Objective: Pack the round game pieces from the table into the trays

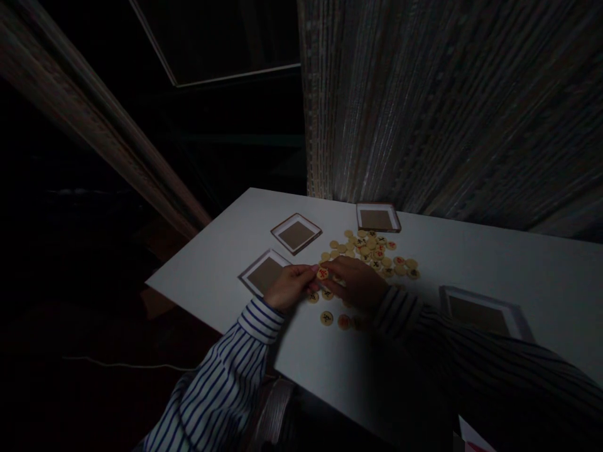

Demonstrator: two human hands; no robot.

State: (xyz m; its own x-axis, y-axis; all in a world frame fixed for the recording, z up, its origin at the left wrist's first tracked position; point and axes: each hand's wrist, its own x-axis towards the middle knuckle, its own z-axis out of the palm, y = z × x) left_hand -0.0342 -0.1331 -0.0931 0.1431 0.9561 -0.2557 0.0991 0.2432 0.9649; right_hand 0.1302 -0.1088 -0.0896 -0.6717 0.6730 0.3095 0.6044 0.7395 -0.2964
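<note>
A round xiangqi piece with a red character [323,274] is held up over the table between both hands, its marked face turned toward me. My left hand [289,287] is closed, pinching the piece's left edge. From the other side, my right hand [357,280] grips it with the fingertips, back of the hand facing up. Behind my right hand lies a loose heap of xiangqi pieces [375,251], some face down, others showing red or black characters. Closer to me are a black-marked piece [326,318] and a red-marked piece [344,322], partly in shadow.
The white table [207,263] carries shallow square trays with brown centres: a left tray [257,282] beside my left hand, a tray behind it [296,233], a back tray [378,218] and a right tray [483,314] by my right sleeve. A striped string curtain [377,113] hangs behind.
</note>
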